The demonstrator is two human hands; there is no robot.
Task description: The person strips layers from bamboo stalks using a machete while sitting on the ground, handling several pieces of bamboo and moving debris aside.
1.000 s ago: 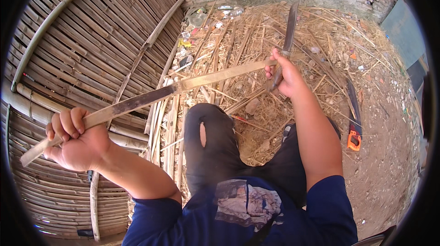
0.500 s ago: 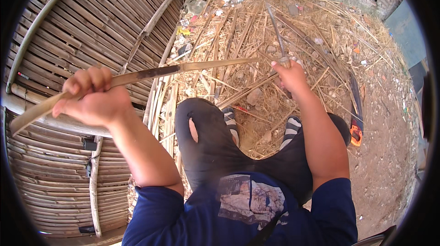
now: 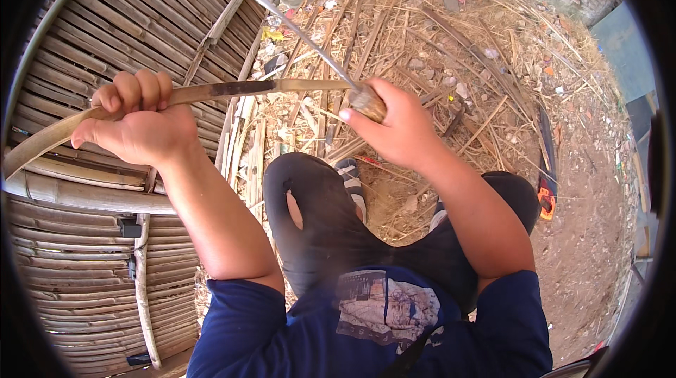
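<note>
Over littered ground (image 3: pixel 584 265), left hand (image 3: pixel 144 123), fingers wrapped round bamboo strip (image 3: pixel 243 88); right hand (image 3: pixel 396 124), fingers grasping knife handle (image 3: pixel 367 103), blade (image 3: pixel 301 31) pointing forward-left.

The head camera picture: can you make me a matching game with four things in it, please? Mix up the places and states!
Things:
1. Flat tan bamboo strip with a dark patch
2. Long metal-bladed knife with a brown wooden handle
3. Dark-bladed handsaw with an orange handle
4. Dark cloth trousers

Places and states:
A. Lying on the brown dirt ground at the picture's right
B. Torn at one knee
C. Gripped in the left hand
D. Held in the right hand

Pairs: 1-C, 2-D, 3-A, 4-B
</note>
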